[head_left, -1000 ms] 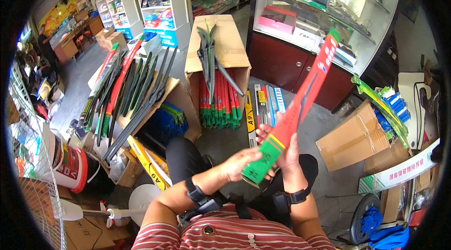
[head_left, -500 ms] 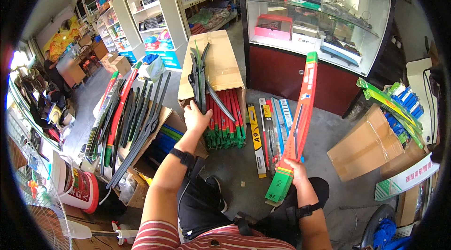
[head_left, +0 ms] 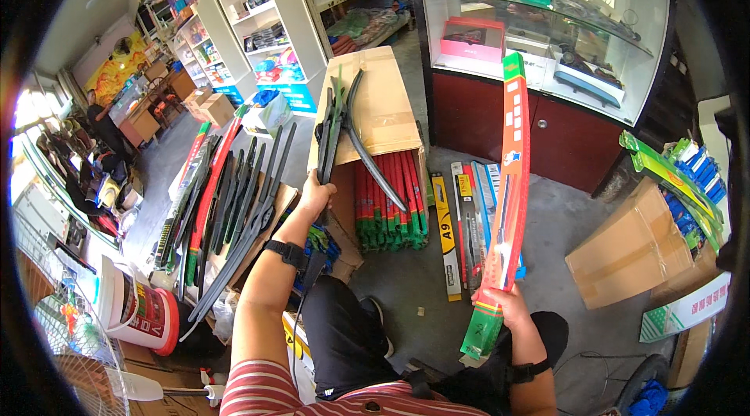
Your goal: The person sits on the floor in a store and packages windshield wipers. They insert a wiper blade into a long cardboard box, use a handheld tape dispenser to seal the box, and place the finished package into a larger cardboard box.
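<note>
My left hand [head_left: 314, 196] is closed around the lower ends of several black wiper blades [head_left: 331, 131]. They point upward in front of a tall cardboard box [head_left: 379, 96], and one curved blade splays out to the right. In my right hand [head_left: 505, 307] is a long red and green wiper blade package [head_left: 516, 154], gripped near its green lower end and held nearly upright. A dark blade shows on its face. Behind my left hand, many red and green packages [head_left: 391, 205] stick out of the open side of the cardboard box.
On the left, more black wiper blades [head_left: 242, 189] lean in a carton beside a white and red bucket [head_left: 141, 310]. Yellow, white and blue packages [head_left: 447, 232] lie on the floor. A glass display cabinet [head_left: 539, 115] stands ahead; a tilted carton [head_left: 629, 248] is at right.
The view has swung slightly left. My left hand with the wiper blades has shifted a little left against the box, and the red package in my right hand has come more upright.
</note>
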